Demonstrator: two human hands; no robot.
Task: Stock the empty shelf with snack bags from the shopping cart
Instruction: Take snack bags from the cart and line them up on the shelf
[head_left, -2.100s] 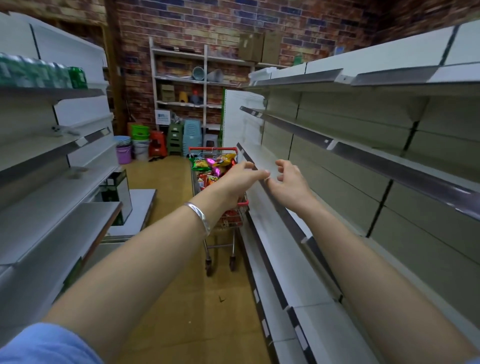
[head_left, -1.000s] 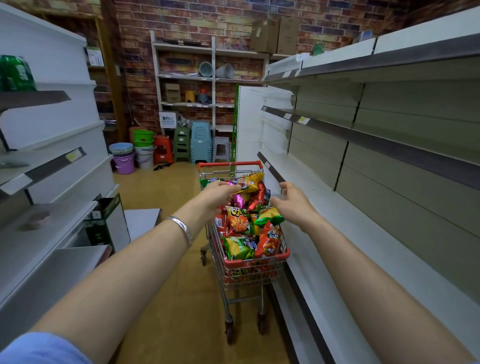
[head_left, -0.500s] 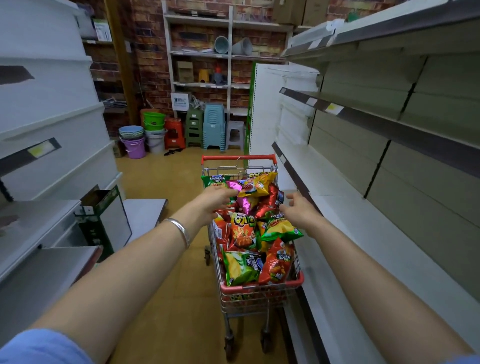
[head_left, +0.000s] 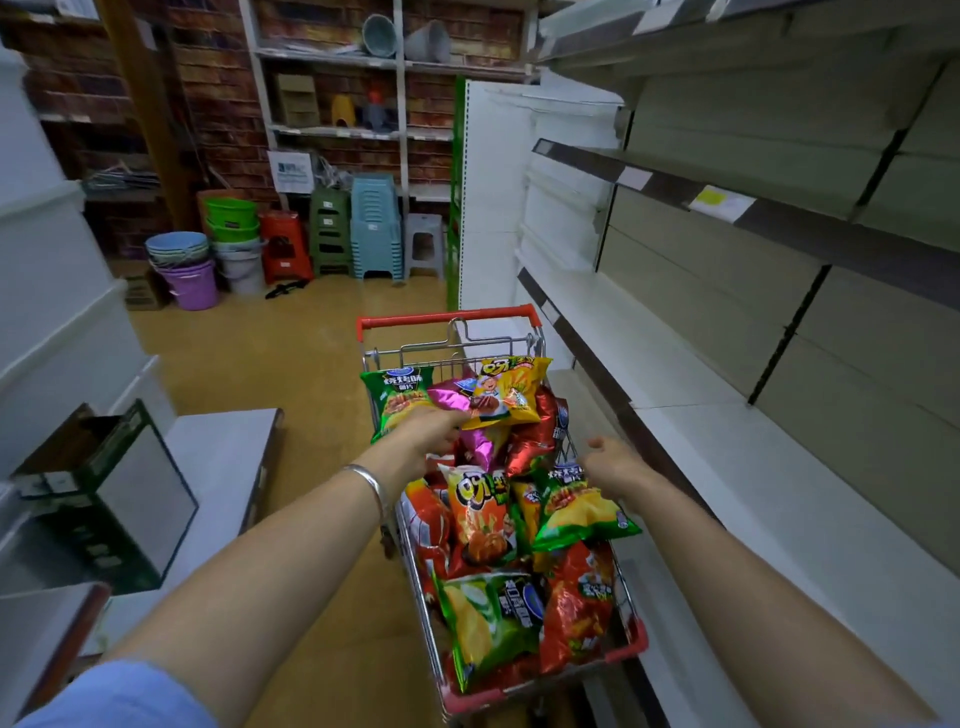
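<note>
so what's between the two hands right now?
Head view: a red foil snack bag and a magenta bag piled in the cart sit between the left hand and right hand.

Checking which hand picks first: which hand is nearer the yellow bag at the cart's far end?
Left. The left hand touches the yellow bag from below; the right hand hangs apart, lower and to its right.

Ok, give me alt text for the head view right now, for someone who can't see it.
A person's left hand reaches onto the snack bags heaped in a red-trimmed shopping cart, touching a yellow bag at the far end. The right hand hovers open beside the cart, next to a bare white shelf on the right.
</note>
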